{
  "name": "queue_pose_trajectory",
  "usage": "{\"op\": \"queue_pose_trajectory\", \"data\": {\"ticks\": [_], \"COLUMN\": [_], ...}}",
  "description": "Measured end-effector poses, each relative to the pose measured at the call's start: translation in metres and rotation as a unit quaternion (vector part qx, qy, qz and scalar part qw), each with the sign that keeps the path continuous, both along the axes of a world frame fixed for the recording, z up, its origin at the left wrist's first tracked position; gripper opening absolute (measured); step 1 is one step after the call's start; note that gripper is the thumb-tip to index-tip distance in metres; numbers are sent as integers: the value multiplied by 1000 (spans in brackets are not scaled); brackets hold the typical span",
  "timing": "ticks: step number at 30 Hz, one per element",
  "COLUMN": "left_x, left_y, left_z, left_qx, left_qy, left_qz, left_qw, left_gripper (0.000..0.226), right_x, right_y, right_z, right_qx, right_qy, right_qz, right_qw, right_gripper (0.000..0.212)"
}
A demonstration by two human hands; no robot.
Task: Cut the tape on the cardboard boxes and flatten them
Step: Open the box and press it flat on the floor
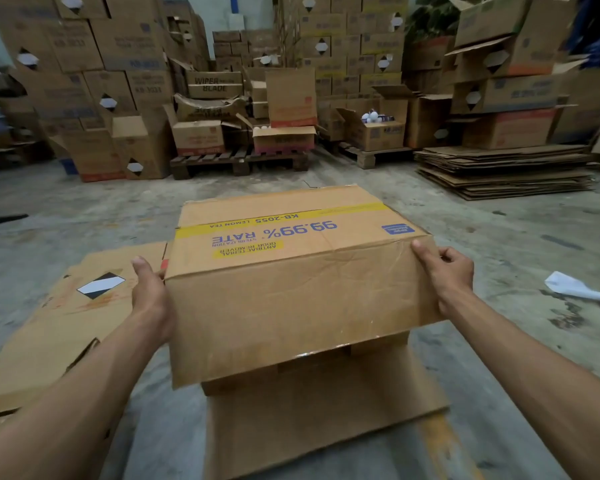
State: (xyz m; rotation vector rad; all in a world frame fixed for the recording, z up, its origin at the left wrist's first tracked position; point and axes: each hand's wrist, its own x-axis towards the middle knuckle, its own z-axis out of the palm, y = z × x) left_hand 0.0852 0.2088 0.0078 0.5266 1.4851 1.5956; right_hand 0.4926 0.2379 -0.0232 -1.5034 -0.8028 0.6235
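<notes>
squarely between both hands sits the cardboard box (291, 271), held off the floor, long axis running left to right; left hand (151, 292) clasps its left end, right hand (445, 271) its right end, fingers closed on the edges, neither hand nearer

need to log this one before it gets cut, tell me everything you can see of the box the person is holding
The box is brown corrugated cardboard, creased and worn, still in box shape and closed on its visible faces. Its upper face carries a yellow band and blue print, upside down to the camera, reading "99.99% RATE" and "KB-2055 LEMON TEA". Glossy clear tape shows along its near lower edge. The left hand and right hand grip its two sides. It sits tilted above flattened cardboard on the concrete floor.
</notes>
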Motion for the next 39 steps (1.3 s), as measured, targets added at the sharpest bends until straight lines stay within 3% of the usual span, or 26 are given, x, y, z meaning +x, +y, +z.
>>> {"op": "queue_pose_trajectory", "data": {"ticks": [3, 5, 9, 12, 14, 16, 18, 20, 21, 22, 26, 29, 32, 34, 39], "left_x": [-7, -9, -13, -9, -5, 2, 10, 28, 38, 48, 55, 57, 61, 53, 23], "left_y": [-9, -22, -55, -93, -110, -116, -111, -101, -99, -97, -74, -76, -83, -91, -115], "left_z": [19, 22, -4, -47, -84, -110, -114, -108, -102, -96, -96, -86, -77, -76, -80], "left_qx": [-31, -33, -46, 22, 57, 93, 171, 219, 211, 195, 10, -23, 93, 162, 181], "left_qy": [3, -14, 82, 137, 243, 427, 617, 739, 782, 802, 772, 756, 860, 879, 878], "left_qz": [23, 30, 54, -30, -155, -279, -347, -333, -319, -314, -412, -435, -298, -229, -194], "left_qw": [999, 999, 994, 990, 956, 855, 685, 542, 492, 470, 484, 489, 403, 385, 399], "left_gripper": [61, 49, 44, 28, 25, 19, 17, 34, 42, 49, 86, 57, 43, 49, 45], "right_x": [3, 2, -9, -11, -11, -9, -8, -8, -7, -6, 1, 4, 5, 8, 4], "right_y": [-19, -30, -51, -64, -72, -75, -77, -79, -79, -80, -84, -76, -66, -61, -51], "right_z": [24, 38, 45, 46, 51, 58, 65, 69, 69, 69, 67, 58, 52, 55, 63], "right_qx": [-22, -53, -112, -148, -155, -155, -166, -177, -173, -165, -159, -139, -127, -125, -140], "right_qy": [52, 58, 12, 14, 33, 53, 56, 27, 11, 2, 17, 24, 2, -3, -12], "right_qz": [-15, -55, -108, -93, -73, -49, -26, 11, 28, 45, 71, 24, -49, -73, -71], "right_qw": [998, 995, 988, 985, 985, 985, 984, 984, 984, 985, 985, 990, 991, 989, 988], "right_gripper": [29, 30, 29, 31, 39, 32, 23, 18, 11, 9, 25, 29, 31, 32, 35]}}
